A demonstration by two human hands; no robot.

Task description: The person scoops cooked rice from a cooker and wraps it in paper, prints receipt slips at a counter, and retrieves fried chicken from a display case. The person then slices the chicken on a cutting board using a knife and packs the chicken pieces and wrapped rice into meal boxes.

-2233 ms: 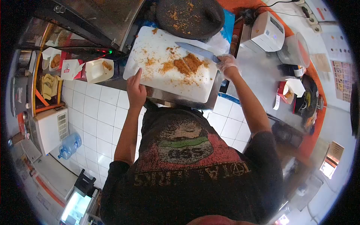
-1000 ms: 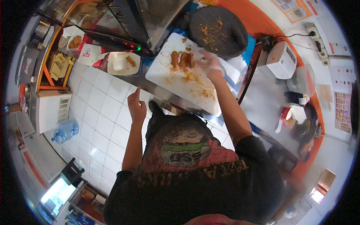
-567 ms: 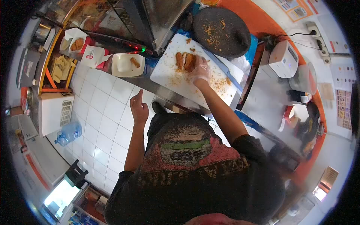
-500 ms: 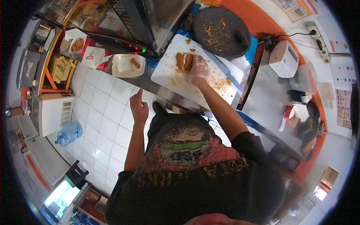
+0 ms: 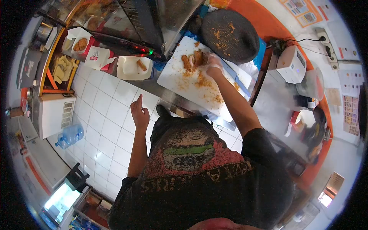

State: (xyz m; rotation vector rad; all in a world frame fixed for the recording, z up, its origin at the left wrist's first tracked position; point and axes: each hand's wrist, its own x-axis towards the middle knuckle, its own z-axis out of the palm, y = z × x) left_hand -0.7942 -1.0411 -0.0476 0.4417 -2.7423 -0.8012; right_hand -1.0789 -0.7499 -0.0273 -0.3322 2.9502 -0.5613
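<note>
My right hand (image 5: pixel 214 65), in a clear plastic glove, is closed at the right end of the sliced fried chicken (image 5: pixel 197 58) on a white cutting board (image 5: pixel 174 82). Its fingertips are blurred and partly hidden. Brown crumbs are scattered over the board. Just right of the glove lies a knife (image 5: pixel 232 73) with a blue handle. My left hand (image 5: pixel 140 114) is bare and hangs over the floor, index finger stretched out, holding nothing. Nearest to it on the counter is a white open box (image 5: pixel 126 73) with one fried strip (image 5: pixel 142 64) inside.
A dark stone mortar (image 5: pixel 230 36) with crumbs stands behind the board. Red-and-white boxes (image 5: pixel 96 57), one with fried chicken (image 5: pixel 80 44), sit left beside the glass display cabinet (image 5: pixel 142 27). A white printer-like device (image 5: pixel 289 65) is at right. A water jug (image 5: pixel 70 136) lies on the tiles.
My right hand has shifted slightly right and away from me, showing more crumbs on the board. The chicken pieces look more spread apart. My left hand has barely moved; the view has shifted slightly.
</note>
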